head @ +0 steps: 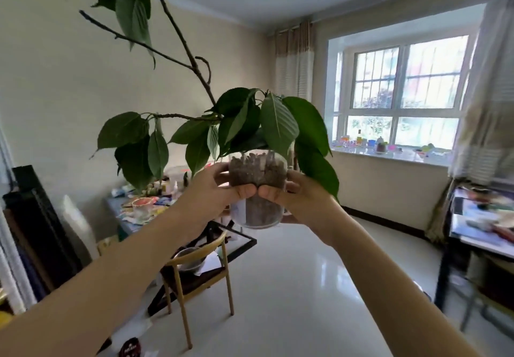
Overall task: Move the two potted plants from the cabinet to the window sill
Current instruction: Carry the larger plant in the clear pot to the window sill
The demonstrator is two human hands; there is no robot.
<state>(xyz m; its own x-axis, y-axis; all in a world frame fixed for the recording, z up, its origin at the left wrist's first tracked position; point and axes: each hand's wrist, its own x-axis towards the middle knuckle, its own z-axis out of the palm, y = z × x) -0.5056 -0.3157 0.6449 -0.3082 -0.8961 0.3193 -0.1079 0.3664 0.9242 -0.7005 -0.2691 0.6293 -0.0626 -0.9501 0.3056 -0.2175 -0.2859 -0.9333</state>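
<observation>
Potted plant (258, 174) held up in mid-air, both hands clamped on it!
The left hand (219, 187) grips the clear pot from the left and the right hand (290, 192) from the right. The thumbs lie on the near wall, almost meeting, and the fingers curl round the sides. The pot sits upright between them, with soil showing through the wall. Broad green leaves droop over the right hand, and a long stem climbs up-left. It hangs over the floor, well apart from the window sill (389, 157) far right, which is lined with small colourful items. A wooden chair (200, 270) and a cluttered bench (130, 217) sit below-left.
</observation>
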